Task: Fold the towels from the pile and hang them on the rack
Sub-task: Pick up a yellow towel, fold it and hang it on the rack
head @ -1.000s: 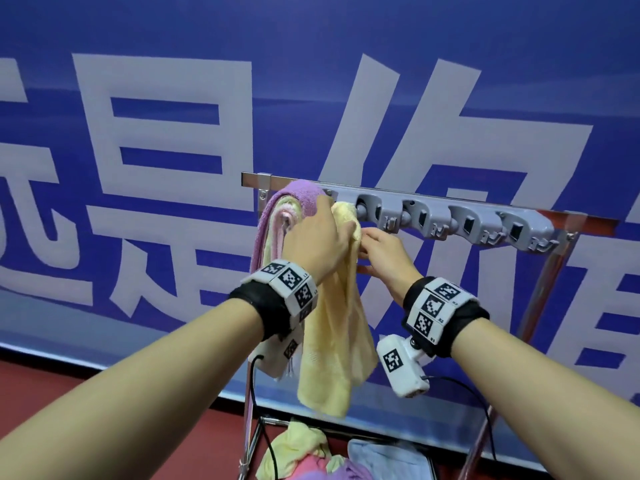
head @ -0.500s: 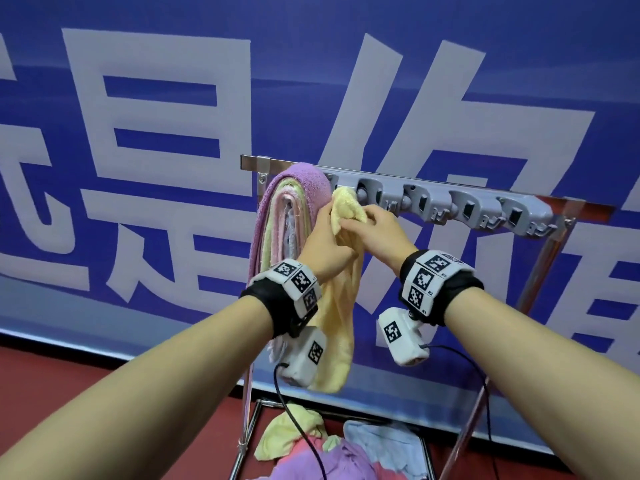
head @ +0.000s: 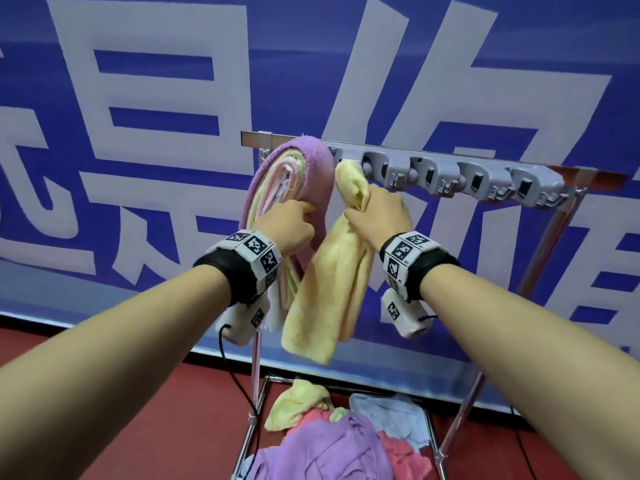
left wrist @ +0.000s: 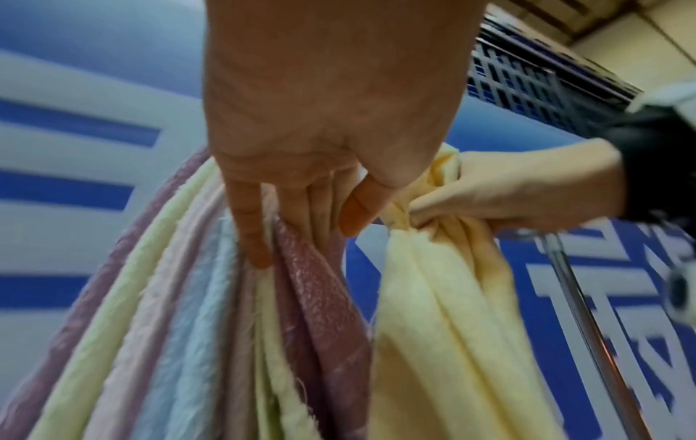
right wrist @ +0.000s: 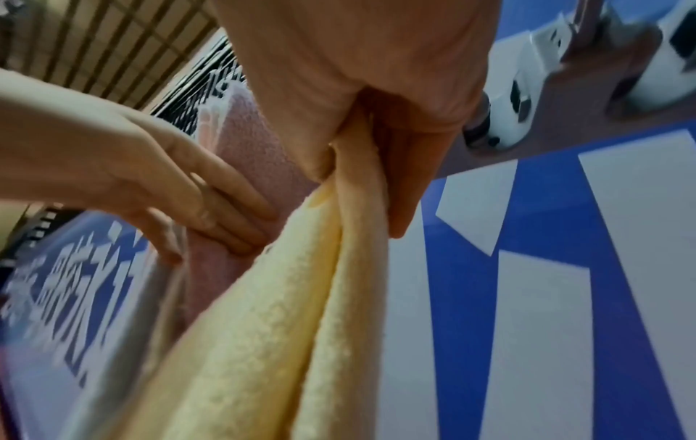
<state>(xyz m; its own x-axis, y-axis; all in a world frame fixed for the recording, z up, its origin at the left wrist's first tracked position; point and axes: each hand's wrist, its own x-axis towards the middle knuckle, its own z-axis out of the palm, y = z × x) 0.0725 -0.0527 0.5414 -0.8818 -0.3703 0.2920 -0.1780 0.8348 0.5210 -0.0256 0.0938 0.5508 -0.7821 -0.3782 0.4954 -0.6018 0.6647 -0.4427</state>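
A yellow towel (head: 325,289) hangs over the left part of the rack (head: 467,174), just right of a thick stack of hung towels wrapped in a purple towel (head: 311,168). My right hand (head: 367,209) grips the yellow towel a little below the bar, bunching its layers together. The right wrist view shows the yellow towel (right wrist: 282,312) squeezed between thumb and fingers. My left hand (head: 294,216) lies with straight fingers on the purple stack. In the left wrist view its fingers (left wrist: 248,232) press among the hanging layers beside the yellow towel (left wrist: 452,327).
The rack is a metal bar carrying a row of grey clip holders, bare to the right. A pile of loose towels (head: 332,445) in yellow, purple, pink and pale blue lies in the rack's low frame. A blue banner wall stands close behind.
My left hand has left the yellow towel and moved left onto the purple stack. My right hand has slid down the yellow towel and now grips it below the bar.
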